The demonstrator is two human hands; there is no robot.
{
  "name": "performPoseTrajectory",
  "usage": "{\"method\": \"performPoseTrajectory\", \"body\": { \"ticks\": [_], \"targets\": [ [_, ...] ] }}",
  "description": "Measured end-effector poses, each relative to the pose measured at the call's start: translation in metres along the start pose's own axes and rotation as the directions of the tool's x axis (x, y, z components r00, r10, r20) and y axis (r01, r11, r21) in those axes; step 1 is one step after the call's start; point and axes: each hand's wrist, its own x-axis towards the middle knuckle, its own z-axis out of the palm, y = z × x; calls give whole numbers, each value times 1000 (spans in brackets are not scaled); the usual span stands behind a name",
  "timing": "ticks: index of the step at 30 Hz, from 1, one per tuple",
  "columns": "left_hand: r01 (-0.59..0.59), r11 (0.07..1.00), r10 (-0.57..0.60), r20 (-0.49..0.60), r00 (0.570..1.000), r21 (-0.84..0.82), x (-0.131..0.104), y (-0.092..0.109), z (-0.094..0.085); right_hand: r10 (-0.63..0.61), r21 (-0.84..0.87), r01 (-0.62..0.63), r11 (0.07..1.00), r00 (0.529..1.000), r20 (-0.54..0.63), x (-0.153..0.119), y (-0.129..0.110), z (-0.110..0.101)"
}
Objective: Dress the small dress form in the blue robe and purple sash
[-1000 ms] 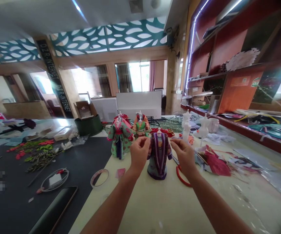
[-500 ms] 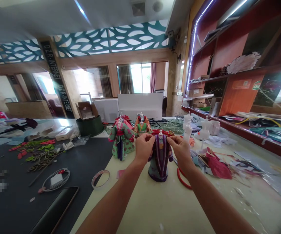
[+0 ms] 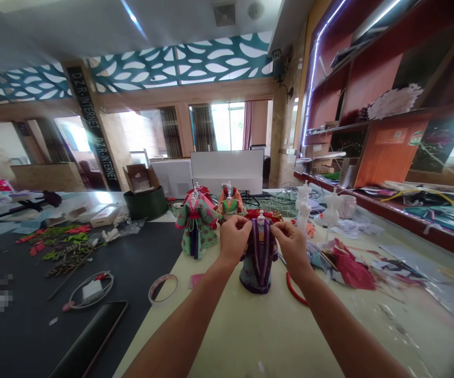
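In the middle of the head view a small headless doll form in a purple and grey-green robe point(image 3: 255, 279) stands upright on the cream table. A dark purple patterned band point(image 3: 262, 247) hangs in a V down its front from the shoulders. My left hand point(image 3: 235, 239) pinches the band at the left shoulder. At the other shoulder my right hand point(image 3: 292, 244) pinches its other side between thumb and finger. Behind my left hand stand a doll form in a green floral robe point(image 3: 197, 231) and another in an orange and green one point(image 3: 230, 201).
Bare white doll forms point(image 3: 303, 207) stand behind my right hand. Red-handled scissors point(image 3: 295, 290) lie beside my right wrist, and cloth scraps point(image 3: 352, 268) spread to the right. Left are a tape roll point(image 3: 162, 290), a phone point(image 3: 91, 344) and a charger with cable point(image 3: 92, 290).
Both hands stay at the shoulders of the robed doll form with only a slight shift. The upper part of the purple band sits marginally further right.
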Motion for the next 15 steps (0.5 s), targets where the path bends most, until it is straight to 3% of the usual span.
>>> {"method": "performPoseTrajectory", "body": {
  "ticks": [15],
  "targets": [
    [-27, 999, 27, 10, 1000, 23, 1, 1, -1, -2, -33, 3, 999, 1000, 13, -3, 0, -3]
  ]
}}
